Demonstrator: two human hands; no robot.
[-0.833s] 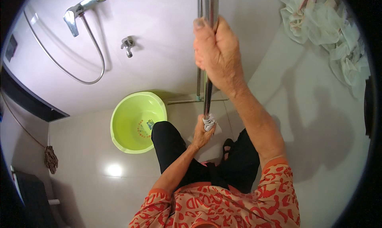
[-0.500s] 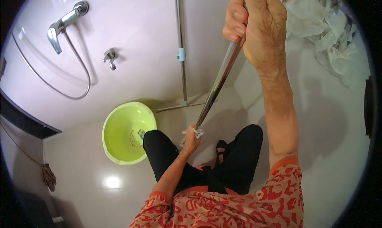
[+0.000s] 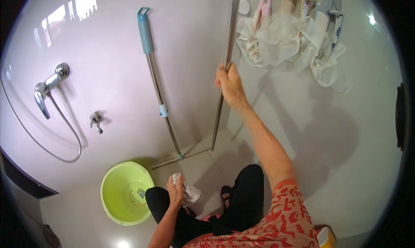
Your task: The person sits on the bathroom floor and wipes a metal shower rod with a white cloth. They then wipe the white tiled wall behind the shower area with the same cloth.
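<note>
My right hand (image 3: 232,84) is closed around a long metal pole (image 3: 218,118) in the corner. The pole's lower end stands on the floor beside the flat bar of a squeegee or mop; its top runs out of view. Low in front of my knees, my left hand (image 3: 175,192) is closed on a crumpled white cloth (image 3: 192,194), away from the pole. The squeegee or mop (image 3: 156,81), with a blue-grey grip, a light blue collar and a metal shaft, leans against the wall left of the pole.
A lime-green basin (image 3: 111,191) sits on the floor by my left knee. On the left wall are a shower mixer (image 3: 47,88) with a hose and a small tap (image 3: 97,121). Sheer white fabric (image 3: 276,36) and straps hang on the right wall. A yellow container (image 3: 325,238) shows behind me.
The pole now stands more upright in the corner, with my right hand lower in view. My left hand and the cloth have come off its lower end. The view has tilted upward.
</note>
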